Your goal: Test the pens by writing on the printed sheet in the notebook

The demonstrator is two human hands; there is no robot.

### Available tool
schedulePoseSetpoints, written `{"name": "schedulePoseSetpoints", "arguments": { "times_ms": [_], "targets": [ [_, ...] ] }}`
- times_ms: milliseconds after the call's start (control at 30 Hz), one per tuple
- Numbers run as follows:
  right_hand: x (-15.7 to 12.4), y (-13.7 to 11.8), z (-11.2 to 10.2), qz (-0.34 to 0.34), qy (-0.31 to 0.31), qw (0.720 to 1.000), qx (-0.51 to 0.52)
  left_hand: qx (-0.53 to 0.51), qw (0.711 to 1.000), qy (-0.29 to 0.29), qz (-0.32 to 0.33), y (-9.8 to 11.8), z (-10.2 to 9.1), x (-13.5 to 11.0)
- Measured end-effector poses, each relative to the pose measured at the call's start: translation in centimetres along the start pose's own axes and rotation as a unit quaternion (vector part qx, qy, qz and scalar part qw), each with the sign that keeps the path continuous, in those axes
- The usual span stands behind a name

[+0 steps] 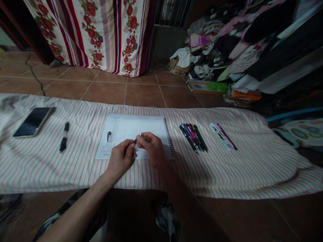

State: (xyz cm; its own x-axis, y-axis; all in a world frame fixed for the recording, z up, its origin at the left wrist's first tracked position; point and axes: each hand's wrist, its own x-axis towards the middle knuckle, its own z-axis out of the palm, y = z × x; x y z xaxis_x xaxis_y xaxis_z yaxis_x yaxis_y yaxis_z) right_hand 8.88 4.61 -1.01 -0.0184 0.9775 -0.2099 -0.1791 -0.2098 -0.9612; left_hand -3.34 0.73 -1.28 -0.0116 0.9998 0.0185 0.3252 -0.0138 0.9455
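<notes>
Over a spiral notebook (141, 122), my left hand (121, 157) is closed around a dark pen (135, 141), most of which its fingers hide. My right hand (152, 147) pinches the far end of the same pen, where a small pale tip shows at the fingertips. On the notebook's left part, a clear pen cap (109, 136) with a black clip lies apart from both hands. To the right of the notebook lies a group of several dark and coloured pens (193, 137). Further right rests a second group of pale and dark pens (222, 136).
A striped cloth (83, 168) covers the low table. At its left lie a phone (32, 122) and a black pen (65, 137). Beyond the table are a tiled floor (141, 90), a flowered curtain (108, 33) and a heap of clothes (227, 47).
</notes>
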Motion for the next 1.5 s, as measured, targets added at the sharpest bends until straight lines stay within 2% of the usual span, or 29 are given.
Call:
{"name": "schedulePoseSetpoints", "arguments": {
  "times_ms": [167, 300, 433, 600, 933, 1100, 1200, 1333, 1500],
  "targets": [
    [-0.2, -0.2, -0.1, -0.023, -0.011, 1.0, -0.018, 0.028, 1.0, 0.003, 0.005, -0.1, -0.2, 0.0],
    [-0.4, -0.3, -0.1, 0.014, -0.054, 0.997, 0.053, 0.048, 0.999, 0.018, 0.008, 0.1, -0.4, 0.1],
    [-0.2, -0.1, 0.0, 0.042, -0.03, 0.996, 0.076, 0.107, 0.994, 0.027, 0.026, 0.3, -0.4, 0.1],
    [-0.1, 0.1, -0.1, 0.008, -0.017, 1.0, 0.025, 0.161, 0.986, 0.022, 0.037, 0.5, -0.4, 0.0],
    [-0.1, 0.2, 0.4, 0.033, -0.009, 0.998, 0.049, 0.128, 0.991, 0.024, 0.016, 0.6, -0.5, 0.2],
    [0.0, 0.3, 0.0, -0.002, 0.015, 1.0, 0.004, 0.125, 0.992, 0.024, 0.022, 0.7, -0.3, 0.1],
    [-0.2, 0.1, -0.1, -0.001, -0.008, 1.0, 0.016, 0.113, 0.993, 0.014, 0.012, 0.8, -0.3, 0.2],
    [-0.4, -0.2, 0.0, 0.042, -0.044, 0.995, 0.077, 0.115, 0.993, 0.015, 0.011, 0.7, -0.4, 0.3],
    [-0.3, 0.0, 0.1, 0.04, -0.031, 0.995, 0.084, 0.123, 0.992, 0.017, 0.01, 0.9, -0.5, 0.3]
  ]
}}
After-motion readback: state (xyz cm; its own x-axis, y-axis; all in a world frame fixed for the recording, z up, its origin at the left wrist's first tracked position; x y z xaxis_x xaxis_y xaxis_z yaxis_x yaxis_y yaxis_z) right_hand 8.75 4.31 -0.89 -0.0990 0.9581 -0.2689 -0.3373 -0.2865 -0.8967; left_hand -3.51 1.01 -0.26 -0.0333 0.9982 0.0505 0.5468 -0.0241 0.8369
